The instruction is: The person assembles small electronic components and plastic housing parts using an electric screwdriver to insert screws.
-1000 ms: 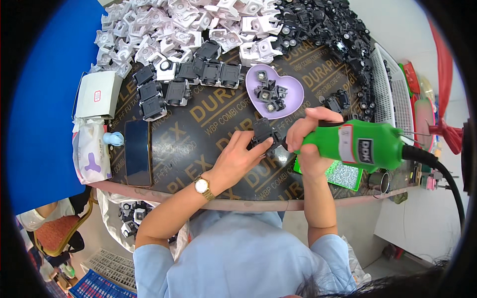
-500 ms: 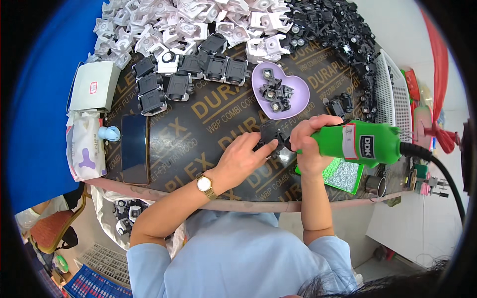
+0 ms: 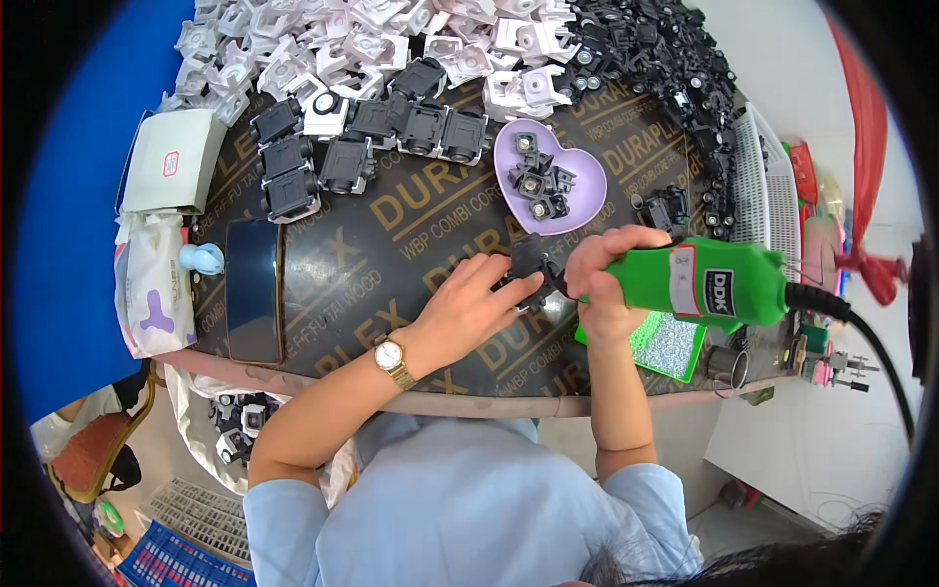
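My right hand [image 3: 611, 279] is wrapped round a green electric screwdriver [image 3: 704, 282], which lies almost level with its cable running off to the right. The tool's front end points left at a black plastic part [image 3: 533, 259]. My left hand [image 3: 474, 303] grips that part at its near side, thumb and fingers closed on it, just above the table. Fingers and shadow hide where the bit meets the part. Beyond it stands a purple heart-shaped dish [image 3: 585, 201] with several small black pieces in it. A green tray of small screws [image 3: 675, 344] sits partly under my right wrist.
White plastic housings [image 3: 362, 49] are heaped at the back, black parts [image 3: 646, 68] at the back right. Several assembled black-and-white units [image 3: 347, 164] stand left of centre. A phone [image 3: 254, 291], wipes pack [image 3: 156, 289] and box [image 3: 171, 161] line the left. White baskets [image 3: 758, 186] stand right.
The black part has tilted slightly in my left hand. Both hands keep their grips, and the screwdriver stays at the part. The whole view has shifted a little.
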`<state>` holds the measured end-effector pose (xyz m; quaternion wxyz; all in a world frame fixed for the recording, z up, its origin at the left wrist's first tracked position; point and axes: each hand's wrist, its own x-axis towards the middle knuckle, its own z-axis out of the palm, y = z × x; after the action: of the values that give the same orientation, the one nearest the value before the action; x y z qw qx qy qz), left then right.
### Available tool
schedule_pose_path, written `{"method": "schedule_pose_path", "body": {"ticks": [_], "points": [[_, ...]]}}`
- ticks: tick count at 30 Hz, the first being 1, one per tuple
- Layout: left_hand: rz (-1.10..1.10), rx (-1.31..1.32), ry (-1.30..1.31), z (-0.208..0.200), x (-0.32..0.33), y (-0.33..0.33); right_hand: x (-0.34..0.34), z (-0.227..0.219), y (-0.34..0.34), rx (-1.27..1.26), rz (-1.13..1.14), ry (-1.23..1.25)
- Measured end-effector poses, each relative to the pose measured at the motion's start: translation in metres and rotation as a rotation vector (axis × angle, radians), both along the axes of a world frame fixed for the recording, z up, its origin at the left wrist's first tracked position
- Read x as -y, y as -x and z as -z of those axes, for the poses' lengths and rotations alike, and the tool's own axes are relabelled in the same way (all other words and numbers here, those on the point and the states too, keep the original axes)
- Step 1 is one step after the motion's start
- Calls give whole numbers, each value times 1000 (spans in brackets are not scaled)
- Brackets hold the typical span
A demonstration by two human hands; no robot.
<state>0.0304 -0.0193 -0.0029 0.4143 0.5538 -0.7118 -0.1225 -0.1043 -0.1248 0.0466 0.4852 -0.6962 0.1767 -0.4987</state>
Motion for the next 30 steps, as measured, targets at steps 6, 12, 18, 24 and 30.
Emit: {"method": "schedule_pose_path", "body": {"ticks": [6,12,18,24,30], "points": [[19,-27,13,3,2,5,-14,-20,-1,95,-1,-38],[17,15,-23,4,-3,6,-13,-46,37,289,-38,14],[-1,52,-38,-1,-3,9,4,-24,77,197,111,61],[-37,60,-40,-5,0,12,26,-7,71,242,151,87],[-41,84,-34,-10,3,11,32,0,77,267,122,84]]}}
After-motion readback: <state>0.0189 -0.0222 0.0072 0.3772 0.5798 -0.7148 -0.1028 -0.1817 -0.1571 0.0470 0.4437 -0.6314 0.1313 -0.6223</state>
